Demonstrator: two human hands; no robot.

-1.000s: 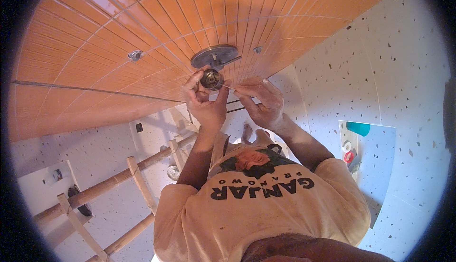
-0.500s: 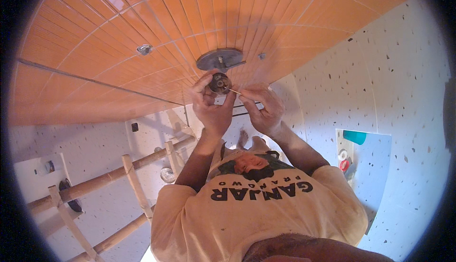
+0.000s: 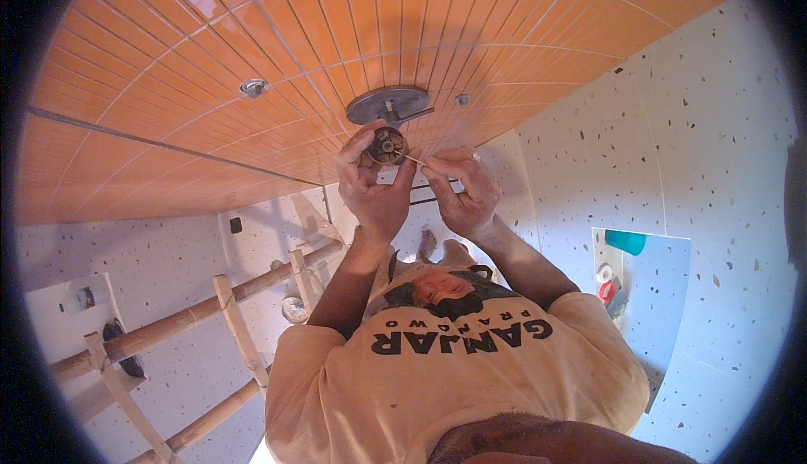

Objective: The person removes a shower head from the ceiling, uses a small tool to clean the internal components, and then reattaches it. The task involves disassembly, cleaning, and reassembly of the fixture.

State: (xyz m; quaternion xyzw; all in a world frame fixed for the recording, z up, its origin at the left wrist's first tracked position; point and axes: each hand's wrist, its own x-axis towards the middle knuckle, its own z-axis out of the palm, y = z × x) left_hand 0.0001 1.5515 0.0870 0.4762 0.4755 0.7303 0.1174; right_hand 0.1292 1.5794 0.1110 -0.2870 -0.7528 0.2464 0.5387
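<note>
My left hand (image 3: 370, 199) is closed around a round, dark, cup-shaped fitting (image 3: 387, 145) whose open side shows a ring and inner parts. Thumb and fingertips of my right hand (image 3: 467, 191) pinch a thin pale stick (image 3: 414, 160), and its tip reaches the fitting's rim near my left thumb. Whether the tip goes inside cannot be made out. Just beyond the fitting, a grey oval plate (image 3: 366, 108) lies against the orange tiled wall (image 3: 311, 27), with a short stub and a thin bar on it.
Metal wall fittings (image 3: 253, 88) flank the plate. A wooden pole ladder (image 3: 181, 321) leans at the lower left. To the right, a niche (image 3: 664, 304) in the speckled wall (image 3: 580, 153) holds a teal container (image 3: 625, 242) and a red ring-shaped item (image 3: 607, 291).
The fitting has tilted slightly in my left hand, so more of its inside shows. My right hand keeps the stick at nearly the same place.
</note>
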